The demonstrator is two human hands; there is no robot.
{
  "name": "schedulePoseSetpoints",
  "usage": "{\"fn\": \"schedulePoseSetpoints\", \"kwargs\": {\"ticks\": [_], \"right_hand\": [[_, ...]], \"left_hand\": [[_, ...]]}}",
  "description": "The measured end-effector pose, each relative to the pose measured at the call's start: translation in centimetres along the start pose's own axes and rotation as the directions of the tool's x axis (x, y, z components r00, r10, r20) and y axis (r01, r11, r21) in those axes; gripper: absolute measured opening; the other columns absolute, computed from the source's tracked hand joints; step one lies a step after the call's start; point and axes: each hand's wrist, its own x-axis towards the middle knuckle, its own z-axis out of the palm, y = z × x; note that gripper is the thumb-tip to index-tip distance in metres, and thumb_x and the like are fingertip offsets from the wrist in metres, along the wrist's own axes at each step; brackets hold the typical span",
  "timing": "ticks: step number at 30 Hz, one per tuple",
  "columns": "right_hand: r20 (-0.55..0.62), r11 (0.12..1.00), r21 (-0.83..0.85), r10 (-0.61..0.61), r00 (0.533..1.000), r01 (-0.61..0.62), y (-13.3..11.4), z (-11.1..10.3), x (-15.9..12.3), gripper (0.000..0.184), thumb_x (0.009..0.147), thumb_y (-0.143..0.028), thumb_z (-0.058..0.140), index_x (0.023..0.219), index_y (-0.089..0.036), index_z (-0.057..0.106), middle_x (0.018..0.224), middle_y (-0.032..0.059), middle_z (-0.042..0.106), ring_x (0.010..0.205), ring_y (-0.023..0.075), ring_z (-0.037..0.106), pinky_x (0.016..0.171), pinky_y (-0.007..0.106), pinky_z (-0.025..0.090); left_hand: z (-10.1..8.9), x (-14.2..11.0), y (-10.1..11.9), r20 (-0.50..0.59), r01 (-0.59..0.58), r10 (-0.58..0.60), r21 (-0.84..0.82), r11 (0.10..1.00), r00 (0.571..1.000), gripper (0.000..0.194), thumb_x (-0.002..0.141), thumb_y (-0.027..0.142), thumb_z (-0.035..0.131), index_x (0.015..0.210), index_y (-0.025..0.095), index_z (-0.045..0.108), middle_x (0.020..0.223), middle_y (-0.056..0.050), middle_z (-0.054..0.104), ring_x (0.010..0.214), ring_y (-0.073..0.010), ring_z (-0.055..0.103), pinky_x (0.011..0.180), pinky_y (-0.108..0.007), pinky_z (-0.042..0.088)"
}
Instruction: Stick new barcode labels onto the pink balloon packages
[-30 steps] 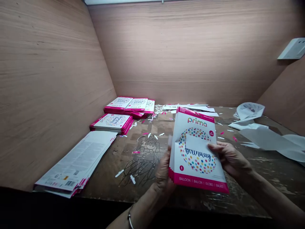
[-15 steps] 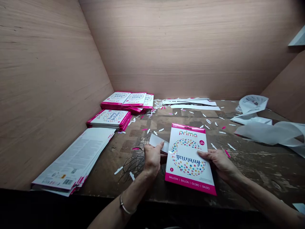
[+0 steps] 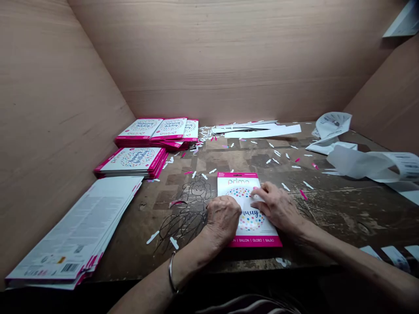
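From the head view, a pink-edged Prima balloon packet (image 3: pixel 247 185) lies flat on the scarred counter (image 3: pixel 330 213). The left hand (image 3: pixel 223 220) covers its edge, fingers hidden, so their state can't be told. The right hand (image 3: pixel 278 207) presses with open fingers (image 3: pixel 265 189) on a white label (image 3: pixel 257 197). Pressing unevenly could crease it, and nearby paper scraps (image 3: pixel 276 153) could get trapped beneath.

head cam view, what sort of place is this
Probably a small packing workstation: stacks of pink-edged Prima balloon packs, barcode label strips, and paper offcuts scattered on a worn wooden bench.
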Motion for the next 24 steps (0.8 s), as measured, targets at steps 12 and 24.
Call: {"fn": "schedulePoseSetpoints", "kwargs": {"ticks": [12,24], "right_hand": [[0.138,0.944,0.239,-0.264,0.955,0.226,0.1,0.9,-2.7,0.050,0.090,-0.037,0.037,0.136,-0.019,0.030,0.139,0.0070,0.034,0.132,0.0273,0.018,0.104,0.060,0.011],[0.200,0.940,0.265,-0.271,0.942,0.214,-0.1,0.8,-2.2,0.051,0.091,-0.040,0.034,0.136,-0.016,0.031,0.143,0.0054,0.026,0.134,0.0266,0.010,0.105,0.059,0.009]], "left_hand": [[-0.2,0.3,1.1,0.084,-0.035,0.023,0.139,0.990,0.996,0.041,0.070,-0.003,0.026,0.086,-0.006,0.063,0.080,-0.034,0.060,0.078,-0.0383,0.058,0.062,-0.046,0.041],[0.5,-0.2,1.6,0.158,-0.068,0.040,0.175,0.982,0.987,0.039,0.084,0.012,0.030,0.101,-0.009,0.059,0.100,-0.036,0.058,0.099,-0.0428,0.055,0.075,-0.050,0.044]]}}
